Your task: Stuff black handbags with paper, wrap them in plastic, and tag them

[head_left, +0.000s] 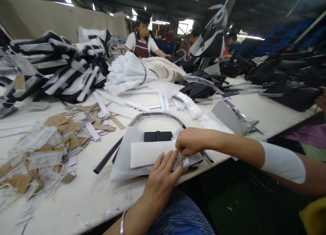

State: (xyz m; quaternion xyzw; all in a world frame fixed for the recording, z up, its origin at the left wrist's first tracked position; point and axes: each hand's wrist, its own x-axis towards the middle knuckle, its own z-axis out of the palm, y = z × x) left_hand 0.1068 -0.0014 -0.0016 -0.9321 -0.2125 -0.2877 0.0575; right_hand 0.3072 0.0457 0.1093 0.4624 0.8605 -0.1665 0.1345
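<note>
A black handbag lies flat at the table's front edge, largely covered by white tissue paper (121, 167). Its wrapped handle (155, 114) arches away from me, and a black flap or tab (158, 136) shows. Across the tissue lies a white foam strip (145, 154). My left hand (164, 172) rests on the strip's lower right part, fingers stretched out. At the strip's right end my right hand (189, 141) is closed, its fingertips pressed down on thin white wrapping; what they pinch is hidden. A dark strap (108, 156) sticks out at left.
Paper tags (43, 157) are strewn over the left of the table. Wrapped bags (63, 61) are piled behind them. A bundle of white foam rolls (127, 73) lies ahead, with black bags (287, 82) at right. A co-worker (141, 43) stands across the table.
</note>
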